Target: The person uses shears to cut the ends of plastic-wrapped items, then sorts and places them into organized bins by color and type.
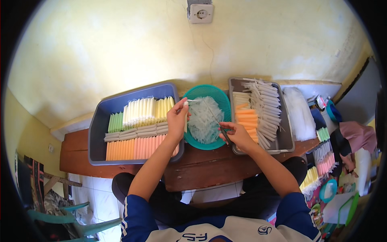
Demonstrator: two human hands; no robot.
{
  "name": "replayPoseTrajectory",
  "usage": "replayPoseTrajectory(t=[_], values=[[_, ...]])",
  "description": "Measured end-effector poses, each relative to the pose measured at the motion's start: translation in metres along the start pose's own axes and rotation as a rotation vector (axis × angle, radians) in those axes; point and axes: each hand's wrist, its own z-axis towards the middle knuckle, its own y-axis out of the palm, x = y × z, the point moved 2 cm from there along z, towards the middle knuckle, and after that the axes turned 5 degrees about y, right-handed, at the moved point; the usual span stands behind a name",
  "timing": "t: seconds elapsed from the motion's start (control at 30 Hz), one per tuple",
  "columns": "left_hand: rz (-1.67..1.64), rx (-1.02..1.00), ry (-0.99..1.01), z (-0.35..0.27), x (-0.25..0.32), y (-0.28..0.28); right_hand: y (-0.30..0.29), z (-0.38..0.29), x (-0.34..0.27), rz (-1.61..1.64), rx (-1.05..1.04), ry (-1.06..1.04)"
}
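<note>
My left hand [177, 116] pinches a pale, slim filled plastic tube [185, 122] upright, its clear tail pointing right. It is over the left rim of a teal plastic basket [228, 104]. In the basket lies a heap of clear plastic scraps [207, 121]. My right hand [237, 134] grips a thin-bladed knife [224, 132] by its dark handle, the blade slanting up and left over the scraps. The blade and the tube are apart. Left of the basket, a grey tub [96, 145] holds rows of green, white, yellow, grey, orange and pink tubes.
A grey tray [282, 145] at right holds orange tubes [246, 116] and grey tubes with long tails [269, 106]. Clear plastic bags [297, 115] lie beyond it on the wooden bench [199, 169]. A person [352, 142] sits at far right near more tubes. Green chair [75, 224] at lower left.
</note>
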Motion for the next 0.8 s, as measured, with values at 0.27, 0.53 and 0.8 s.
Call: replayPoseTrajectory(t=[0.27,0.53,0.8], values=[[-0.026,0.013,0.043,0.001,0.014,0.004,0.018,-0.008,-0.008,0.135,-0.121,0.005],[0.000,0.055,0.084,0.004,0.019,-0.001,0.025,-0.009,0.004,0.175,-0.199,0.079],[0.087,-0.024,0.087,-0.005,0.009,0.005,0.028,-0.013,-0.006,0.266,-0.184,0.012]])
